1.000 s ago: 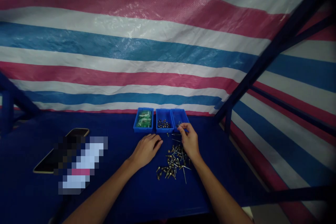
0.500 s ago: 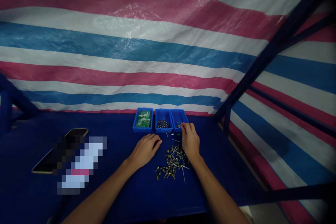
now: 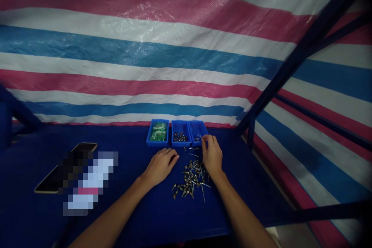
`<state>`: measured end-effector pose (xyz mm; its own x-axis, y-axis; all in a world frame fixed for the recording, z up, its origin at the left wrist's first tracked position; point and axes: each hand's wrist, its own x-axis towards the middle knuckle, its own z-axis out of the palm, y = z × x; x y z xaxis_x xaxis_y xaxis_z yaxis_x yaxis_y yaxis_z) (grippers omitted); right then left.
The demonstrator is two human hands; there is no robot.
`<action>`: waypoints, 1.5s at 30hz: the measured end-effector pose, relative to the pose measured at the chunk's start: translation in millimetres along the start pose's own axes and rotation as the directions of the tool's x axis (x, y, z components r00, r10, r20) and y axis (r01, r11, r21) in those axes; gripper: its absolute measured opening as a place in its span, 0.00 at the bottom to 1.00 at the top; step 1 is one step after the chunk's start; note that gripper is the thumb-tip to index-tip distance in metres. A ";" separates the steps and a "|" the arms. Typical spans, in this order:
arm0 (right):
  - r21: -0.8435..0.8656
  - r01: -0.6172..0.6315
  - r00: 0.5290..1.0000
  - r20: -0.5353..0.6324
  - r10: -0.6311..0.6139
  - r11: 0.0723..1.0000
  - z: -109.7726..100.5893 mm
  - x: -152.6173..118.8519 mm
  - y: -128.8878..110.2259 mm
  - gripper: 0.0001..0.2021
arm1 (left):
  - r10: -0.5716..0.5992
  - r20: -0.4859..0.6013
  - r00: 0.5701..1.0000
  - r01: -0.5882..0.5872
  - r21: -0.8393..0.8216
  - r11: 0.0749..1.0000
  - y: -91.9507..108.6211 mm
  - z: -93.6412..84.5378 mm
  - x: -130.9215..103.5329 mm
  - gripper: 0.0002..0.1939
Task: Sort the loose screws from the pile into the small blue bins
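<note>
Metal parts lie heaped just left of the right hand and nearer the person, to the right of the left hand. The heap is too tangled to count; two loose pins and one small stud lie between the hands. The right hand arches at the near edge of the right bin, thumb and fingers bent close together; whether they pinch anything cannot be told. The left hand rests palm down, fingers loosely curled, with nothing visibly in it. Beyond the hands stand three blue bins, one with green pieces. One phone lies well left of the left hand.
</note>
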<state>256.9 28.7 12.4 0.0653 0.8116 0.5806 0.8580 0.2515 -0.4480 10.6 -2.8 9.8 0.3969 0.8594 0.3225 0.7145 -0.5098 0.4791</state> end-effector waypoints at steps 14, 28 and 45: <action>0.001 -0.038 0.996 0.080 0.038 0.999 1.8 -2.3 0.1 0.16 | 0.014 -0.001 1.000 -0.014 0.010 1.000 -0.3 1.3 0.3 0.14; 0.045 -0.036 0.998 0.060 0.033 0.998 1.0 -1.7 -2.0 0.16 | 0.011 0.006 1.000 -0.012 0.020 1.000 0.0 1.4 0.3 0.13; 0.088 -0.038 0.999 0.038 0.034 0.995 3.2 -1.8 -3.9 0.14 | 0.015 -0.008 1.000 -0.015 0.008 1.000 1.6 -0.7 0.3 0.14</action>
<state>251.8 27.9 11.0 0.0753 0.8391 0.5387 0.8069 0.2662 -0.5273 11.5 -3.4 11.3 0.4033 0.8512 0.3358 0.7131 -0.5223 0.4676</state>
